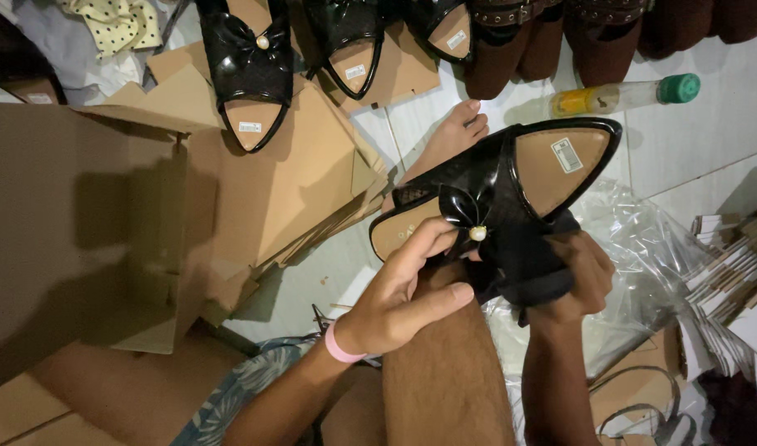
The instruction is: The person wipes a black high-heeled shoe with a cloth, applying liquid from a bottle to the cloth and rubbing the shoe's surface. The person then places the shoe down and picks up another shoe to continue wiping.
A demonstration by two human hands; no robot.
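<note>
Nearest the camera: bare leg (444, 372) running up the middle of the view, blue floral-print fabric (238, 388) at its left, flat brown cardboard (56, 413) in the bottom left corner.

Left hand (399, 301), pink band (339, 345) on the wrist, reaches in from lower left; fingers (420, 248) partly curled, tips touching the bow and heel end of a glossy black pointed-toe flat shoe with tan insole (510, 190). Thumb stretched out sideways under the shoe. Small pearl bead (477, 234) sits at the centre of the bow, just beside the fingertips.

Right hand (577, 277) comes up from below, fingers closed round a black part of the shoe from underneath; fingertips themselves mostly hidden, so exact grip can't be told. Shoe is held up between both hands above the leg, toe pointing upper right, white sticker (567, 154) on the insole.

Crumpled clear plastic bag (651, 248) lies on the floor right of the hands. Stack of thin white card strips (738, 272) at the right edge.

Left side: large open brown cardboard box (81, 223), pile of flat cardboard sheets (296, 182) beside it.

Bare foot (453, 136) rests on the pale tiled floor (709, 140) beyond the shoe. Clear plastic bottle with green cap and yellow liquid (622, 95) lies on its side near the foot.

Farthest: row of matching black bow shoes (246, 66) along the top, dark brown boots (510, 41) to their right, spotted cloth (118, 23) top left
</note>
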